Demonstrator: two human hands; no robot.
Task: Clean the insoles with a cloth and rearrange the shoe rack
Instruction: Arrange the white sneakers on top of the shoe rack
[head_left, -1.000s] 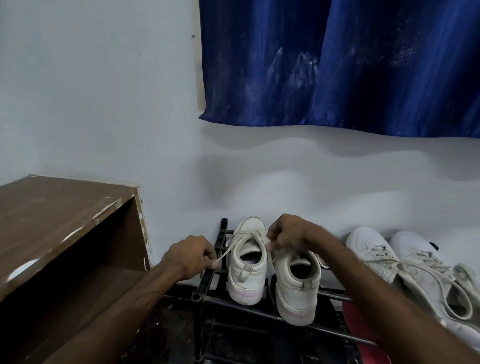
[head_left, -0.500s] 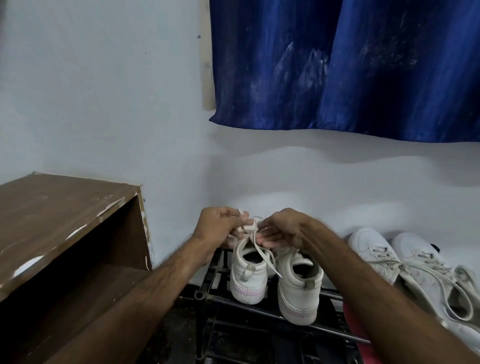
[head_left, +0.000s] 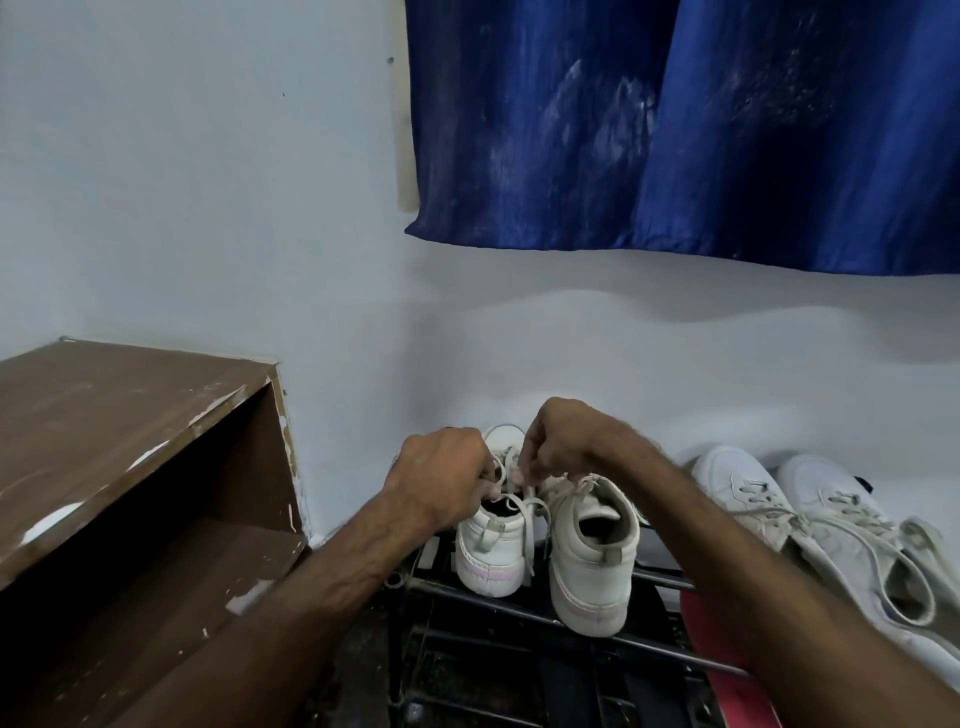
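Two white high-top sneakers stand heels toward me on the top bars of a black metal shoe rack (head_left: 519, 610). Over the left sneaker (head_left: 491, 551) my left hand (head_left: 441, 470) pinches one strand of its white lace (head_left: 527, 512). My right hand (head_left: 563, 441) pinches the other strand just beside it, above the shoe's tongue. Loose lace ends hang down between the shoes. The right sneaker (head_left: 592, 566) stands untouched, its opening dark. No cloth or insole is visible.
A second pair of white low sneakers (head_left: 810, 525) lies at the right on the rack. A red item (head_left: 727, 691) shows under my right forearm. A worn brown wooden cabinet (head_left: 130, 431) stands at the left. A blue curtain (head_left: 675, 124) hangs above on the pale wall.
A second ago my left hand pulled a lace out to the left. Both hands have since come together over the left sneaker's tongue, working the lace close to each other.
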